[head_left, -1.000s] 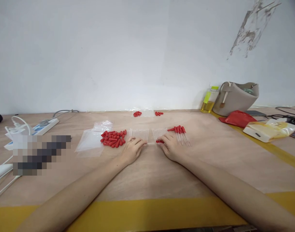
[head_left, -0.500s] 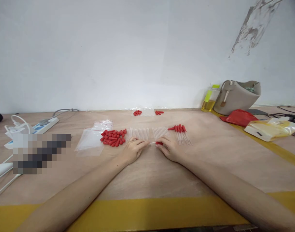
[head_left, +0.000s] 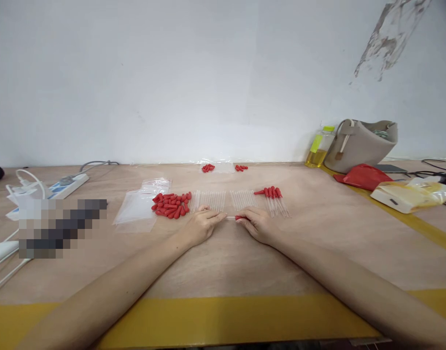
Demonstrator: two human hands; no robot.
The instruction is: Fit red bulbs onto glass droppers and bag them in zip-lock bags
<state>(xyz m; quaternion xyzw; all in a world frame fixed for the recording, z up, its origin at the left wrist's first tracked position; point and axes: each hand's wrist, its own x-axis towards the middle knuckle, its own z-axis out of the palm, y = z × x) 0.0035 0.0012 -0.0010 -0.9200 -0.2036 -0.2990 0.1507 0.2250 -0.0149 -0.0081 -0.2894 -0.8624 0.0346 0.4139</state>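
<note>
My left hand [head_left: 204, 226] is closed around a thin clear glass tube [head_left: 230, 218], which lies level and points to the right. Pinched in my right hand [head_left: 258, 225] is a red rubber bulb [head_left: 239, 218] that meets the tube's right end; how far it sits on the tube is hidden by my fingers. Beside my left hand lies a heap of red bulbs [head_left: 171, 206]. Just beyond my hands are a left row of glass tubes [head_left: 213, 200] and a right row of glass tubes [head_left: 242, 198]. Several droppers with red bulbs [head_left: 274, 193] lie right of these.
Clear plastic bags [head_left: 133, 209] lie left of the heap. Small bags of red bulbs [head_left: 208, 168] rest by the wall. A power strip [head_left: 69, 186] with cables is at left. A bottle [head_left: 317, 151], grey bag [head_left: 361, 146], red pouch [head_left: 363, 177] and yellow-white package [head_left: 401, 197] stand right.
The view has shifted slightly. Both hands stay in nearly the same place, still holding the tube and the bulb end to end.
</note>
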